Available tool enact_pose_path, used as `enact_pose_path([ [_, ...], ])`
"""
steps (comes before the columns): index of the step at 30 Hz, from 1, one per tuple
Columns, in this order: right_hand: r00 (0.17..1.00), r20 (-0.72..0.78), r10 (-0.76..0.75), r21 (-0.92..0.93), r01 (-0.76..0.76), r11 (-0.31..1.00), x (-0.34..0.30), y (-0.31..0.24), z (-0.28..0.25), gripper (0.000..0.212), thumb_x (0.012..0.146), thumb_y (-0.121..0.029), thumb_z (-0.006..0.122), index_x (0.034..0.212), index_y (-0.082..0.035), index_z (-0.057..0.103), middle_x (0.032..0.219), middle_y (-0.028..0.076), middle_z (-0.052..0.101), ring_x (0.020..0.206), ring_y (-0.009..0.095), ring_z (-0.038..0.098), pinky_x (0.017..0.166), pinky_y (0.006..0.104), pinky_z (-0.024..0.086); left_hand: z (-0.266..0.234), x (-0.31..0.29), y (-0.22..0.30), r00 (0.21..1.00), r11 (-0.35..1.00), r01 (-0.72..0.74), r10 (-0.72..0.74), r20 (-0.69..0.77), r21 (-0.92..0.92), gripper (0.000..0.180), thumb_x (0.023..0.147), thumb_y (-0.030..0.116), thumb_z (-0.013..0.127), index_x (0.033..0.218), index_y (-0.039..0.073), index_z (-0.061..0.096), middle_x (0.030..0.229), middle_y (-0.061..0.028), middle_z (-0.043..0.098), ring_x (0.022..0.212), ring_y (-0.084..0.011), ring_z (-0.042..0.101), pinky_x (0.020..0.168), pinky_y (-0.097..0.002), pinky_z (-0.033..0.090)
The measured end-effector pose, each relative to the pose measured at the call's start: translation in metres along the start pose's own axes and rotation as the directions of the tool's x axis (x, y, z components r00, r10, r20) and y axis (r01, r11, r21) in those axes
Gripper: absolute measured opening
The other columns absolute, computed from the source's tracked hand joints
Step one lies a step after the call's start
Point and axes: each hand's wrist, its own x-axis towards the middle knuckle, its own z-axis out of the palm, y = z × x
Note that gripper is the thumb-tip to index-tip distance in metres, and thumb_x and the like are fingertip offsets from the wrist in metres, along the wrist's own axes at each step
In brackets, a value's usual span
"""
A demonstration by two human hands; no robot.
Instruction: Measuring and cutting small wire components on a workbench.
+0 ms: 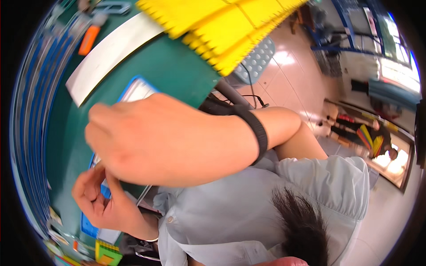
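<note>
Right hand (142, 139), left hand (114, 213) both curled, cannot tell if gripping, blue-edged object (138, 91) beneath, long axis slanting up rightward

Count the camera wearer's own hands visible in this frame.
2: the right hand, wearing a black wristband, and the left hand, just below it in the picture with fingers curled. Both show, though the right fingertips are mostly hidden.

Hands (133, 142) (106, 206): two. Wristband (258, 133): one. Bracelet (152, 240): one. White strip (116, 52): one. Stool (258, 60): one. Yellow sheets (230, 33): at least two.
</note>
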Motion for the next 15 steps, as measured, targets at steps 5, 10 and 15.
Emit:
enact_pose_path([
  [5,0.996,-0.085,0.022,-0.039,-0.026,0.999,-0.002,0.02,-0.016,0.023,0.071,-0.013,0.072,0.08,0.006,0.061,0.08,0.014,0.058,0.068,0.025,0.064,0.051,0.0355,0.05,0.016,0.008,-0.016,0.991,0.995,-0.087,0.082,0.108,0.046,0.03,0.089,-0.009,0.072,0.114,-0.003,0.057,0.1,-0.0146,0.07,0.092,-0.0185,0.068,0.082,-0.0293,0.055],
  [10,0.989,-0.144,0.017,-0.156,-0.04,0.987,0.003,0.023,-0.01,0.027,0.069,-0.014,0.073,0.082,0.007,0.062,0.079,0.014,0.058,0.067,0.025,0.064,0.051,0.0339,0.051,0.014,0.004,-0.007,0.994,0.997,-0.061,0.056,0.096,0.052,0.029,0.089,-0.007,0.074,0.111,-0.002,0.056,0.097,-0.0149,0.071,0.091,-0.0188,0.068,0.085,-0.0318,0.057],
  [15,0.968,-0.223,-0.112,-0.169,0.075,0.983,0.002,0.042,-0.009,0.026,0.069,-0.01,0.07,0.089,0.004,0.064,0.087,0.014,0.057,0.083,0.028,0.063,0.064,0.0347,0.054,0.022,0.005,0.005,0.996,0.999,-0.044,0.042,0.073,0.025,0.028,0.086,-0.013,0.074,0.105,0.001,0.058,0.093,-0.0156,0.073,0.086,-0.018,0.069,0.082,-0.0281,0.055],
])
